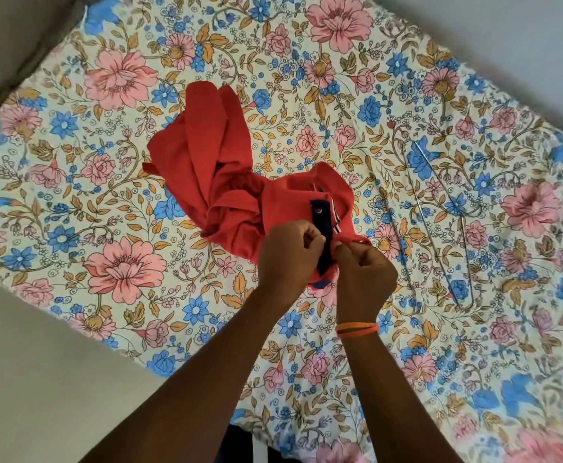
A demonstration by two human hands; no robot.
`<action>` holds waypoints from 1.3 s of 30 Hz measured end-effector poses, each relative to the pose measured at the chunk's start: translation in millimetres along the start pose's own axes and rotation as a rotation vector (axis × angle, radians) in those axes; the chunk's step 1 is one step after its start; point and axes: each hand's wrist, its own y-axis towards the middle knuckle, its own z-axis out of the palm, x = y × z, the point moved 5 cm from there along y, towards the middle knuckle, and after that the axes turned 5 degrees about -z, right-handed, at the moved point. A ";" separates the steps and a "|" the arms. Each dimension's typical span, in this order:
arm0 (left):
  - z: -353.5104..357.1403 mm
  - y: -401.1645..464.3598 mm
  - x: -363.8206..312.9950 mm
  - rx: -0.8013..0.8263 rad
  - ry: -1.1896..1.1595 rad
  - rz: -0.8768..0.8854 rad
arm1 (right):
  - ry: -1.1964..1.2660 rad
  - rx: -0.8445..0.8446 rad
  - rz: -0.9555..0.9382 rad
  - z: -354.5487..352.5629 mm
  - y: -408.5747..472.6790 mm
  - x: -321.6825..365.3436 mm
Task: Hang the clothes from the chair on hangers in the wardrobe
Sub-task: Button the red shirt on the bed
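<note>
Floral bedsheet (113,289) carries red shirt (213,168), crumpled at centre. Wire hanger (440,208) lies well right. Left hand (287,259) and right hand (363,279) both pinch the dark placket (325,242); button likely slips, collar bunches.

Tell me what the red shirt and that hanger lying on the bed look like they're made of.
Red shirt: soft matte knit, probably cotton, judging by its limp folds; its button strip is a darker navy fabric. Hanger: thin, shiny silver wire, likely metal, with glints along it.
</note>
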 end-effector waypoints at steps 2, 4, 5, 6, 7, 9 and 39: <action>2.6 -4.2 -3.0 0.024 -0.047 0.012 | -0.084 0.018 -0.062 1.5 -2.9 4.7; 3.7 -5.6 -3.9 0.057 -0.076 0.025 | -0.105 0.042 -0.092 2.7 -4.8 6.6; 3.4 -5.9 -3.5 0.070 -0.065 0.038 | -0.102 0.061 -0.096 3.4 -5.3 6.1; 3.1 -6.1 -2.8 0.082 -0.041 0.051 | -0.101 0.080 -0.113 3.8 -6.0 6.5; 2.5 -6.9 -1.9 0.090 -0.006 0.062 | -0.107 0.095 -0.148 4.3 -7.9 7.6; 1.9 -8.0 -0.3 0.097 0.067 0.079 | -0.126 0.107 -0.241 5.4 -14.4 10.4; -8.3 -22.9 12.8 0.063 -0.101 0.117 | 0.375 0.336 0.093 5.2 -22.3 -9.2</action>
